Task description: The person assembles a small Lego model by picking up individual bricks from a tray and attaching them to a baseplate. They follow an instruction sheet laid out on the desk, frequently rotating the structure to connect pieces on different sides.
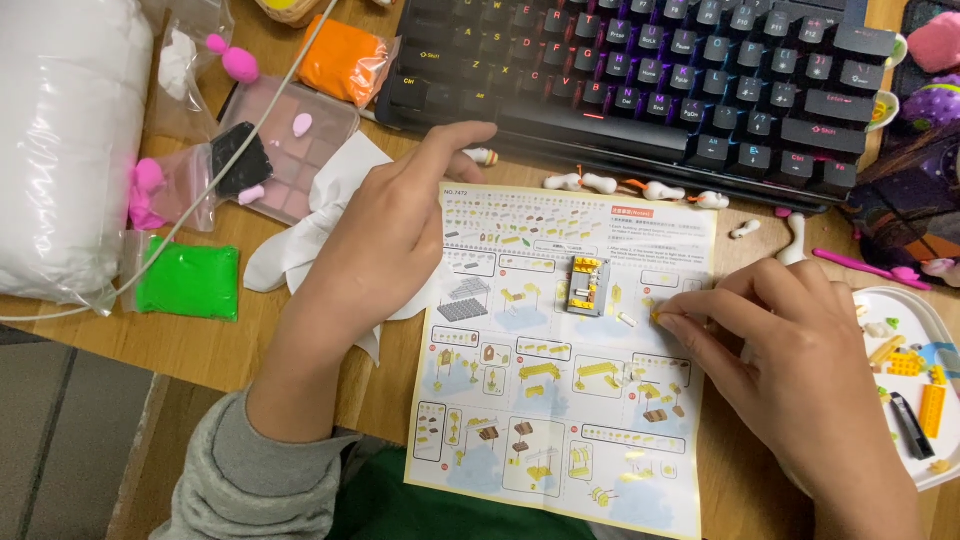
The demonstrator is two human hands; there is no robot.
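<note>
A printed building-brick instruction sheet (pixel 560 400) lies flat on the wooden desk. A small grey and yellow brick assembly (pixel 586 285) stands on its upper middle. My right hand (pixel 800 370) rests on the sheet's right edge, fingertips pinched on a tiny yellow brick (pixel 657 316). My left hand (pixel 390 235) lies on the sheet's upper left corner, fingers loosely curled, index finger pointing toward the keyboard, holding nothing. A tiny white piece (pixel 626 319) lies between the assembly and my right fingertips.
A black keyboard (pixel 650 70) spans the back. Clay packets in orange (pixel 340 58), green (pixel 188 282) and pink (pixel 165 185) lie at left beside a big white bag (pixel 60 140). A white tray (pixel 930 330) of loose bricks sits at right. Small white clay figures (pixel 660 190) line the keyboard's front.
</note>
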